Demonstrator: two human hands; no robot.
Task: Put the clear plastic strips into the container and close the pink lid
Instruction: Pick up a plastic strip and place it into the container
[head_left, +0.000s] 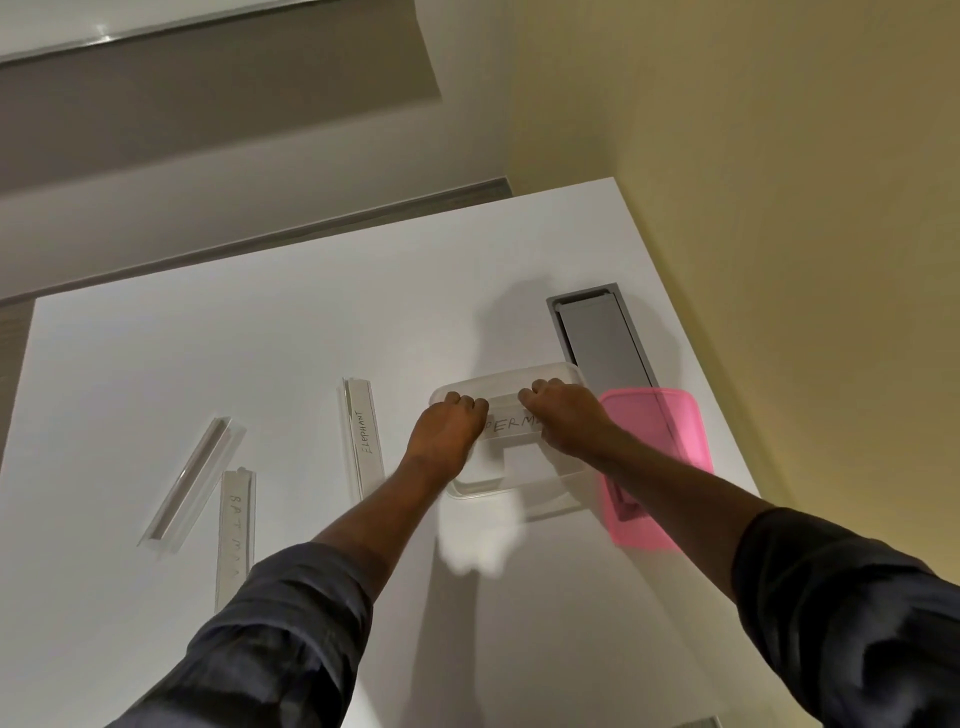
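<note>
A clear plastic container (519, 480) stands on the white table (208, 353). Over it my left hand (447, 431) and my right hand (563, 415) each grip one end of a clear strip (511, 422) with handwritten letters. The strip lies crosswise above the container's opening. The pink lid (660, 457) lies flat on the table just right of the container. To the left lie three more clear strips: one marked ELEPHANT (362, 434), one with faint writing (234, 535), and an unlabelled one (195, 480).
A grey metal cable hatch (602, 338) is set into the table behind the lid. A beige wall runs along the table's right side. Past the table's far edge lie the floor and a white ledge.
</note>
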